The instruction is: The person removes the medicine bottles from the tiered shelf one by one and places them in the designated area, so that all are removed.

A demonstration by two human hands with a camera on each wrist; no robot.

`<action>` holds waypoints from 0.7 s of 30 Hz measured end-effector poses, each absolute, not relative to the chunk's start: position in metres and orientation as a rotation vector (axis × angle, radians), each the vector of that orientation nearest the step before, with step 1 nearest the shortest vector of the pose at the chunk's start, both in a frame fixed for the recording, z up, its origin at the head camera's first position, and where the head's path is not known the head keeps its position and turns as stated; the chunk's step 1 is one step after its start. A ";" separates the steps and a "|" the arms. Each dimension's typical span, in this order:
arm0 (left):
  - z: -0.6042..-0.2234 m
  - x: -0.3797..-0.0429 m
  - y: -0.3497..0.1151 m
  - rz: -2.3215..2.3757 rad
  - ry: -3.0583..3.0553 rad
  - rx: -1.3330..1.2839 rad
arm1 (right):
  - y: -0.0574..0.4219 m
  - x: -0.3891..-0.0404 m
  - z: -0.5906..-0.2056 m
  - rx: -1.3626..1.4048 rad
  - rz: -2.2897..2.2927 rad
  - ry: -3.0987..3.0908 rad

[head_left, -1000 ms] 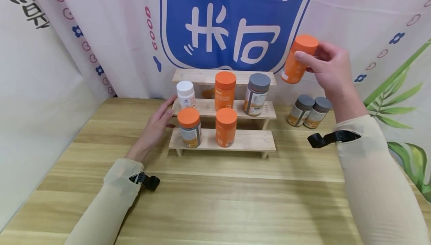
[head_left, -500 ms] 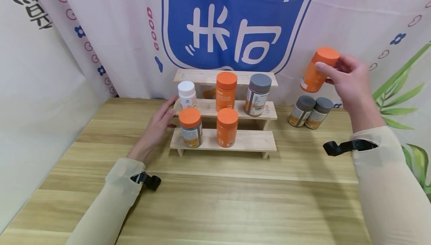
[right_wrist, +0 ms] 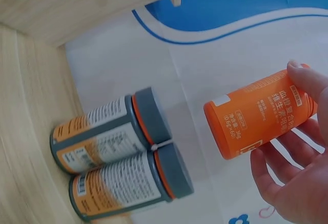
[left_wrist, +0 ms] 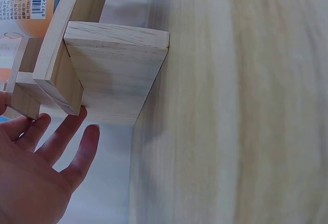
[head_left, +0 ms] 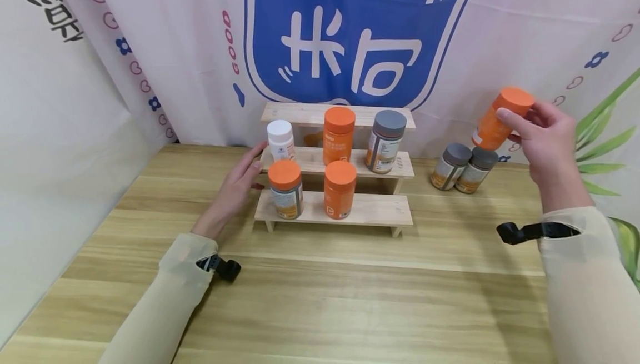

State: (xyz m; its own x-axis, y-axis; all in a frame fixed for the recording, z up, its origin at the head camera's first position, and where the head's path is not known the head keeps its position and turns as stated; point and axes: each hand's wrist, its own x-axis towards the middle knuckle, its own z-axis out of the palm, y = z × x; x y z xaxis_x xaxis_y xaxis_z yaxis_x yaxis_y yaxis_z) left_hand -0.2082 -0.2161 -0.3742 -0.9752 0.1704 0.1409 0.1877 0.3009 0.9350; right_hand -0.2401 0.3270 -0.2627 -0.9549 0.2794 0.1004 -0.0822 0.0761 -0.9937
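My right hand (head_left: 552, 141) grips an orange bottle (head_left: 500, 119) near its lid, thumb on one side and fingers on the other. The bottle is tilted in the air, above two grey-lidded bottles (right_wrist: 105, 131) that stand side by side on the table. At the left end of a tiered wooden stand (head_left: 370, 207), my left hand (head_left: 232, 189) touches the edge with fairly straight fingers; in the left wrist view, the fingertips (left_wrist: 82, 112) meet the wood. A white bottle (head_left: 281, 139), an orange bottle (head_left: 338, 139) and a grey-lidded bottle (head_left: 386, 144) stand on the middle tier.
On the lowest tier are an orange-lidded grey bottle (head_left: 286, 192) and another orange bottle (head_left: 340, 192). The top tier (head_left: 300, 113) is a bare plank. A printed curtain (head_left: 200, 47) hangs right behind the wooden table (head_left: 325, 297).
My right hand has carried the orange bottle right and downward, from beside the stand's top tier to above the two grey-lidded bottles. The left hand keeps its place at the stand.
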 end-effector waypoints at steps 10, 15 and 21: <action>-0.375 -0.210 -0.216 -1.815 -2.511 -0.365 | 0.346 -0.234 -0.275 -0.297 2.035 -1.941; -0.375 -0.210 -0.216 -1.816 -2.513 -0.362 | 0.355 -0.233 -0.282 -0.322 2.088 -1.848; -0.376 -0.210 -0.216 -1.822 -2.512 -0.362 | 0.362 -0.232 -0.293 -0.381 2.028 -1.841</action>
